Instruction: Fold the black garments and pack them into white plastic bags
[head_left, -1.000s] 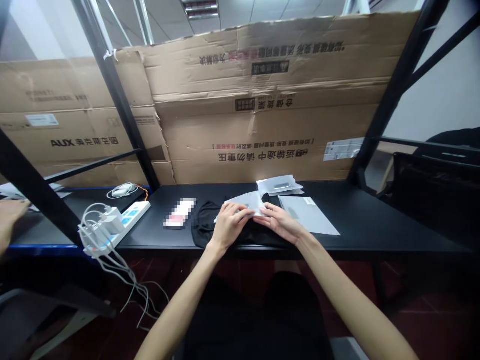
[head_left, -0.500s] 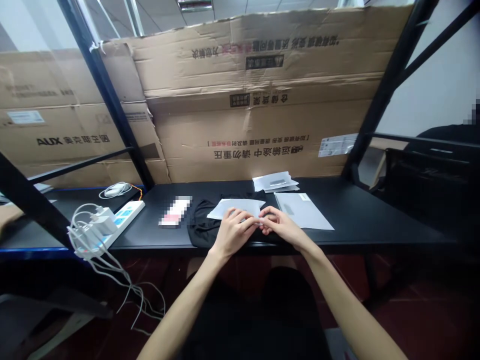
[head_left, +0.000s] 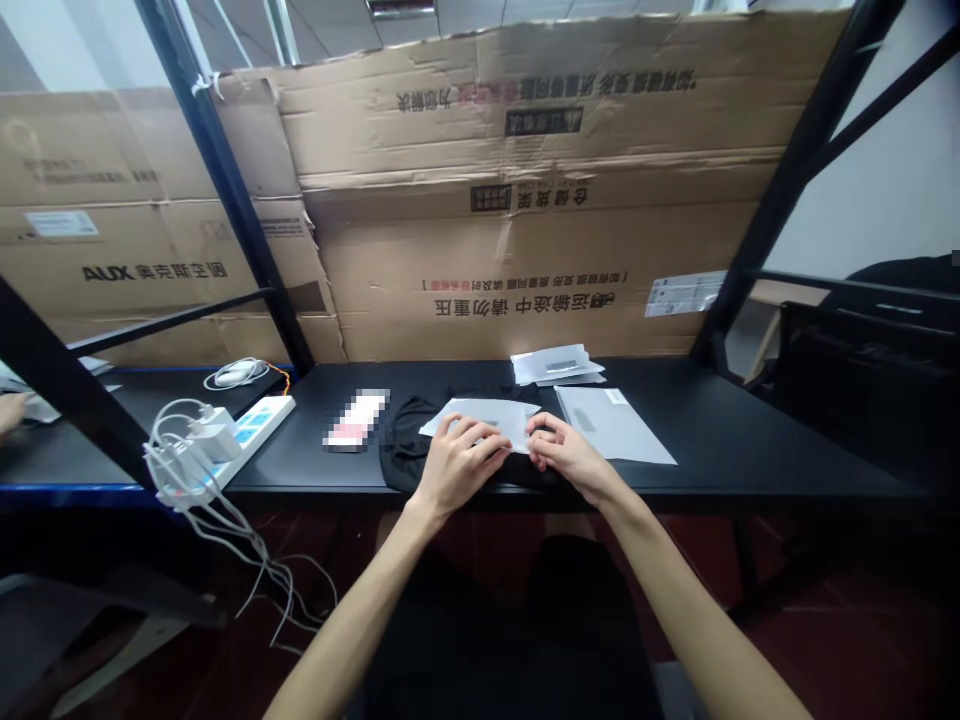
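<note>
A translucent white plastic bag (head_left: 491,410) lies on a bunched black cloth (head_left: 401,445) close to the table's front edge. On the bag's lower part rests my left hand (head_left: 463,455), its fingers bent together and holding it down. My right hand (head_left: 564,452) has its fingers curled in a pinch at the bag's right edge. The fingers partly cover that edge. Just right of the cloth, a larger translucent bag (head_left: 611,425) lies flat, with a small white label at its top.
Behind it sits a small stack of similar bags (head_left: 559,364). A blurred-out rectangular item (head_left: 357,420) lies left of the cloth. Farther left is a white power strip (head_left: 262,425) with chargers and hanging cables. A cardboard wall (head_left: 525,240) backs the black table (head_left: 765,440).
My hands have moved slightly apart; between them more of the bag's right end now shows. My left fingers have flattened a little onto it. The view has shifted slightly.
</note>
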